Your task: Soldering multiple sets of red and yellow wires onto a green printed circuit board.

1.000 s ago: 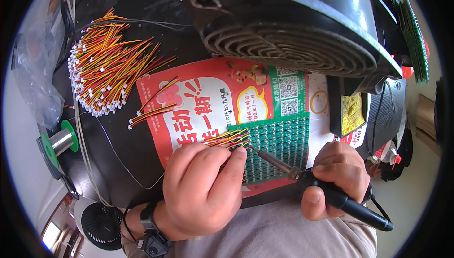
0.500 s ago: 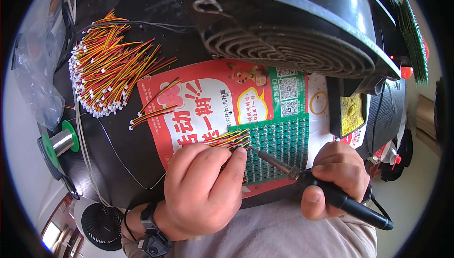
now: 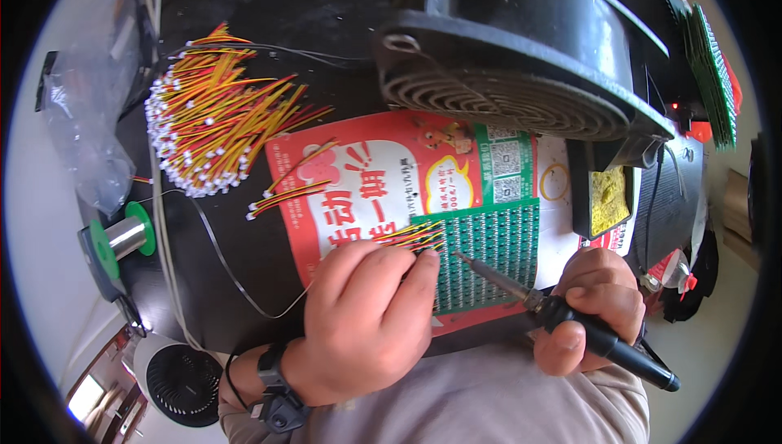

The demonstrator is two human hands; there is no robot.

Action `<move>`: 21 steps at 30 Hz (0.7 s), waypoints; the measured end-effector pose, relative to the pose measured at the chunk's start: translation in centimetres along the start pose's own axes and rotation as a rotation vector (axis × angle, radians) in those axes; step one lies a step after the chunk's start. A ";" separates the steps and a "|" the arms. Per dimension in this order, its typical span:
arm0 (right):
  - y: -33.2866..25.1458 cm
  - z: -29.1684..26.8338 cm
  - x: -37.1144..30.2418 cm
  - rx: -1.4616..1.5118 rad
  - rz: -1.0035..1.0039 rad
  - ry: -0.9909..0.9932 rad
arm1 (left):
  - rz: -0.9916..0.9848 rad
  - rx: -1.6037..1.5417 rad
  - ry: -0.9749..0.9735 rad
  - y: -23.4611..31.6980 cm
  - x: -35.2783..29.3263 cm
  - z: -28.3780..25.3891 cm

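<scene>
My left hand [image 3: 366, 314] is closed at the left edge of a green circuit board [image 3: 501, 252], thumb and fingers pressed together. A thin strand of solder wire [image 3: 218, 250] runs into this hand; its end is hidden by the fingers. Red, yellow and black wires [image 3: 414, 237] lie side by side just beyond my fingers, their ends on the board's left part. My right hand [image 3: 601, 301] grips a soldering iron [image 3: 623, 353] by its black handle. The iron's tip points left over the board, a little right of my left fingertips and the wire ends.
A big pile of connector wires [image 3: 220, 122] lies at the left, with a few loose wires [image 3: 289, 192] nearer. A solder spool [image 3: 126, 238] stands left. A large black fan [image 3: 505, 53] looms behind the board. Yellow sponge [image 3: 608, 200] sits in a holder at right. A printed sheet [image 3: 305, 236] lies underneath.
The whole view has shifted, so most things appear farther right. The iron's tip has drawn slightly away from my left fingertips. Both hands keep their grips.
</scene>
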State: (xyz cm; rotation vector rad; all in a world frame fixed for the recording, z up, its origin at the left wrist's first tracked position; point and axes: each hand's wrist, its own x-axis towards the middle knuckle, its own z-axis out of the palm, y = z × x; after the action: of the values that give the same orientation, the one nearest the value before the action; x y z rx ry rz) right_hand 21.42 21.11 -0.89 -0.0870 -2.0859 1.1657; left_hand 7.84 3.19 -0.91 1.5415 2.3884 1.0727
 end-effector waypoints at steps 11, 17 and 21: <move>-1.1 -0.3 -1.1 -0.092 0.095 0.029 | -0.152 0.097 0.172 -1.1 0.5 -3.7; -0.8 0.2 -0.7 -0.099 0.081 0.041 | -0.437 0.180 0.221 -4.5 0.6 -5.5; -1.0 -0.1 -0.7 -0.085 0.062 0.017 | -0.375 0.259 0.144 -4.9 0.4 -4.7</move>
State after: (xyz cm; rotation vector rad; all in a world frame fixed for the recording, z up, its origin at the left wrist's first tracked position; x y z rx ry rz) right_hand 22.27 20.34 -0.54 -0.2020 -2.1305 1.1085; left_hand 1.81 -0.04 -0.26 1.0339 2.8553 0.8456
